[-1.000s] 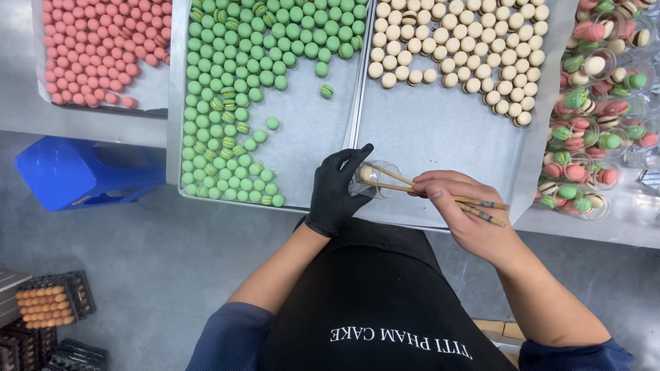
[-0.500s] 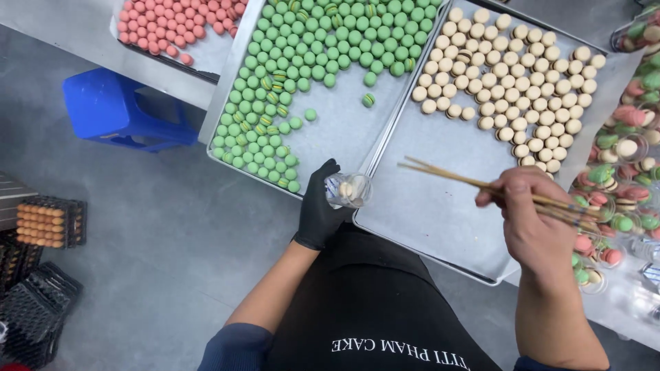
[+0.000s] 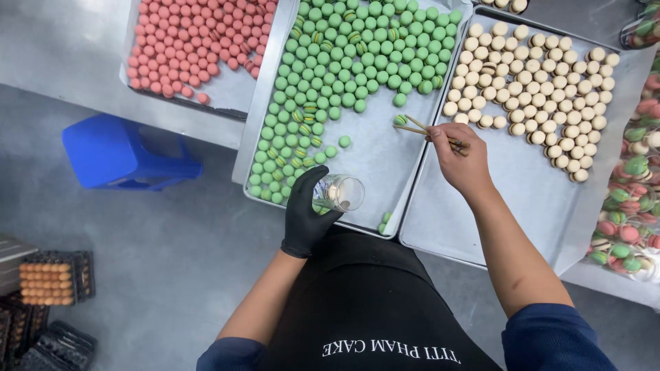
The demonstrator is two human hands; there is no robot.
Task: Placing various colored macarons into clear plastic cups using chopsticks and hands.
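From the head camera, I watched the bare right hand (image 3: 462,159) reach over the seam between two metal trays, its fingers clamped on a pair of wooden chopsticks (image 3: 427,130) whose tips pinched a green macaron (image 3: 400,119) with a yellow filling. That macaron sat on the bare part of the middle tray (image 3: 371,165), just below the dense field of green macarons (image 3: 357,55) and apart from a lone green one (image 3: 344,141) to its left.

The left hand (image 3: 308,214), in a black glove, was closed around a small clear plastic cup (image 3: 342,192) held on its side over the near edge of the same tray, its mouth turned toward the right hand. I could not tell what lay inside the cup.

To the right, a second tray (image 3: 495,206) carried cream-coloured macarons (image 3: 543,96) packed toward its far corner, leaving its near half bare. To the left, a third tray (image 3: 234,89) held pink macarons (image 3: 192,41). Clear tubs of mixed macarons (image 3: 629,220) lined the far right edge of the steel table (image 3: 62,55).

Two more green pieces (image 3: 383,221) lay at the middle tray's near rim, close to the person's black apron (image 3: 371,302). Open sheet remained between the two hands. Below the table's edge stood a blue stool (image 3: 120,152) on the grey floor, and stacked dark egg trays (image 3: 48,275) sat at the lower left.
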